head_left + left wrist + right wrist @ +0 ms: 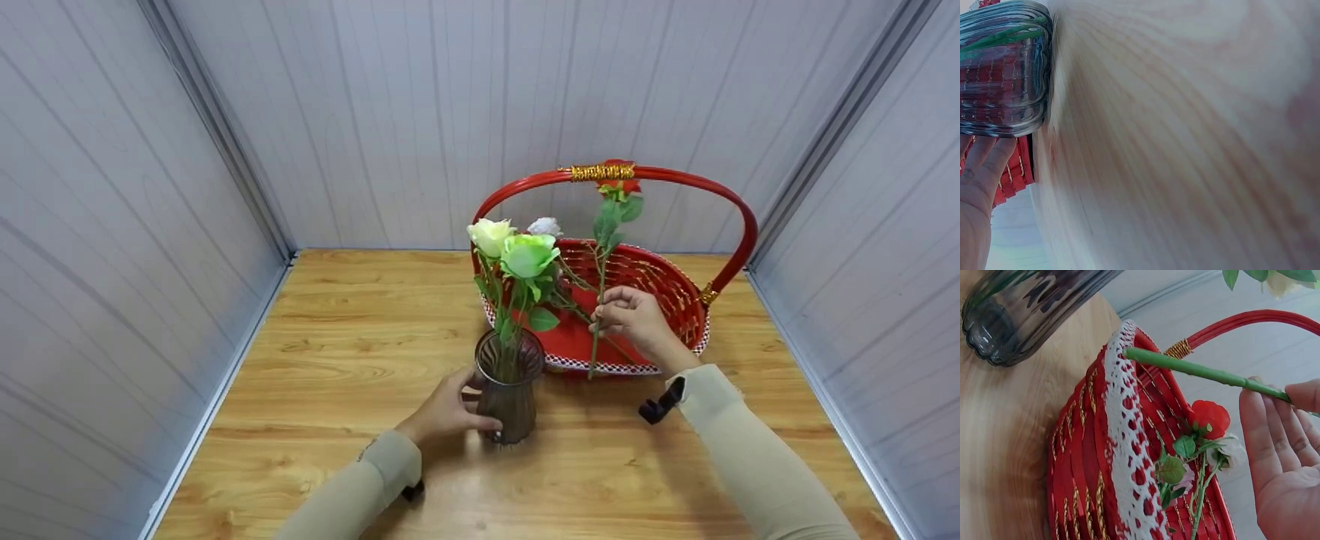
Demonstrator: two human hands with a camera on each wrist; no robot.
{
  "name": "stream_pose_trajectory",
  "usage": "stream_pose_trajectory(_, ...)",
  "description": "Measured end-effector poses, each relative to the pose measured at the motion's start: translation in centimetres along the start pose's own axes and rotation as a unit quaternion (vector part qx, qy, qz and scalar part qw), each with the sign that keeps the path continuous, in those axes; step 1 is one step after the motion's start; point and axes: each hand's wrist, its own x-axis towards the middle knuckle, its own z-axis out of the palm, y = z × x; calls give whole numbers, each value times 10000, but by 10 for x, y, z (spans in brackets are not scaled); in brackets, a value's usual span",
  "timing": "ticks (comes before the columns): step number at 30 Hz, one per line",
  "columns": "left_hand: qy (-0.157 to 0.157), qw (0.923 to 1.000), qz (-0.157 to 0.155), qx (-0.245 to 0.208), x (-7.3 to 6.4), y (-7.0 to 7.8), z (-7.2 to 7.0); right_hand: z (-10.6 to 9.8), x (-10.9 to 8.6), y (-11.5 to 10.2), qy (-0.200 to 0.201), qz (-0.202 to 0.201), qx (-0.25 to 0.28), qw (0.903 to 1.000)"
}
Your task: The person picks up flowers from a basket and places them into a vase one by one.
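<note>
A ribbed dark glass vase [507, 405] stands upright on the table. My left hand [454, 409] grips its side, the thumb across the front and the fingers behind. In the vase are a cream rose [491, 237] and a green rose [529, 256]. Between thumb and fingertips, my right hand [634, 319] pinches the stem of a red artificial flower [606, 217]. That flower is upright over the basket, its head overlapping the handle in the head view. In the right wrist view, the cut end of its green stem [1185, 367] points toward the vase.
Behind the vase is a red woven basket [686, 330] with a tall arched handle [742, 225] and white lace trim. Inside the basket lie a red flower [1208, 419], a white flower [1231, 453] and leafy stems. Panelled walls [390, 127] enclose the wooden table [360, 345].
</note>
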Motion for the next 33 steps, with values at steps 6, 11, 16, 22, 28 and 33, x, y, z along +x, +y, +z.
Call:
stream_pose_trajectory(6, 36, 10000, -17, 36, 0, 2, 1, 7, -3, 7, -96, 128, 298, 9994)
stream_pose_trajectory(11, 27, 10000, 24, 42, 0, 2, 1, 9, -7, 14, -75, 155, 310, 9994)
stream_pose_trajectory(16, -23, 9999, -1, -124, -1, 1, 1, 9, -11, 19, 29, 85, 376, 9993)
stream_pose_trajectory(22, -41, 9999, -33, -162, -2, 2, 1, 7, -18, 23, 340, -26, 594, 9977)
stream_pose_trajectory(28, -38, 9999, -54, -152, 0, 2, 0, 9, -25, 27, 520, -277, 841, 9947)
stream_pose_trajectory(33, -52, 9997, -54, -229, 0, 2, 0, 14, -33, 28, 563, -488, 966, 9925)
